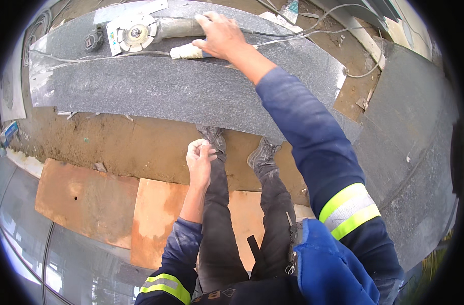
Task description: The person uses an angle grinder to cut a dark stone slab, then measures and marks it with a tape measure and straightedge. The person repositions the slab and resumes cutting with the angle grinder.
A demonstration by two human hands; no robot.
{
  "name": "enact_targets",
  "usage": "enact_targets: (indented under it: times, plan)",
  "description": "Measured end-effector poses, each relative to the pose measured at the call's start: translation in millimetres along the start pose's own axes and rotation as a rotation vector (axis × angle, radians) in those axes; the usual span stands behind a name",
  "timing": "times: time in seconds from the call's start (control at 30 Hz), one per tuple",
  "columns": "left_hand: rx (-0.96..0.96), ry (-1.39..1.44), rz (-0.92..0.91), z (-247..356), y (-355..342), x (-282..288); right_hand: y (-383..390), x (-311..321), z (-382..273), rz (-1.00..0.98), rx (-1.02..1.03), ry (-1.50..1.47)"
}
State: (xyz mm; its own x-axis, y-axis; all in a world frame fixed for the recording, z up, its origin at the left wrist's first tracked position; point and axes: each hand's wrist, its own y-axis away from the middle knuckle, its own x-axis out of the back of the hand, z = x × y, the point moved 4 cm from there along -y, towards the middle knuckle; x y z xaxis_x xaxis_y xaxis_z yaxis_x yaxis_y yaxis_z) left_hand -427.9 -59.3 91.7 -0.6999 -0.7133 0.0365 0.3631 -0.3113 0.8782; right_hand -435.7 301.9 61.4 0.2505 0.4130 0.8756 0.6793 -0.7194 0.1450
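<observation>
An angle grinder point(178, 28) with a segmented cutting disc point(136, 32) lies on a long dark grey stone slab point(140, 84). My right hand point(221, 35) is closed over the rear end of its body, where the cord comes out. A white cylindrical piece with a blue end point(187, 51) lies just below, partly hidden by the thumb side of that hand. Over my shoes, in front of the slab, my left hand point(200, 157) hangs in the air with fingertips pinched together. Whatever it may hold is too small to make out.
Left of the disc sits a dark tape measure point(94, 39). Cables point(288, 34) trail across the slab to the right. Orange-brown boards point(87, 201) lie near glossy dark tiles point(89, 254). Another large grey slab point(405, 117) lies at right. Wet brown ground point(125, 142) separates slab and boards.
</observation>
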Motion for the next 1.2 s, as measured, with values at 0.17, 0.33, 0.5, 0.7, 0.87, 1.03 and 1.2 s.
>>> enact_targets:
  times: [0.17,0.33,0.5,0.7,0.87,1.03,1.2]
  plan:
    - [0.049,-0.002,0.026,-4,28,53,-56,-41,-9,-0.268,-0.076,0.242]
    - [0.058,-0.032,0.109,-7,41,105,-60,15,-29,-0.349,0.191,0.418]
    - [0.081,-0.015,0.092,-4,53,106,-1,150,20,-0.483,0.169,0.724]
    - [0.042,-0.07,-0.12,0,85,57,231,330,104,-0.497,-0.544,0.381]
    - [-0.069,-0.233,-0.344,3,115,-5,462,408,103,-0.301,-1.001,0.269]
    - [-0.156,-0.448,-0.599,-23,163,-88,642,365,91,0.016,-1.192,-0.269]
    - [-0.128,-0.676,-0.844,-117,252,-184,705,295,75,0.214,-1.163,-0.959]
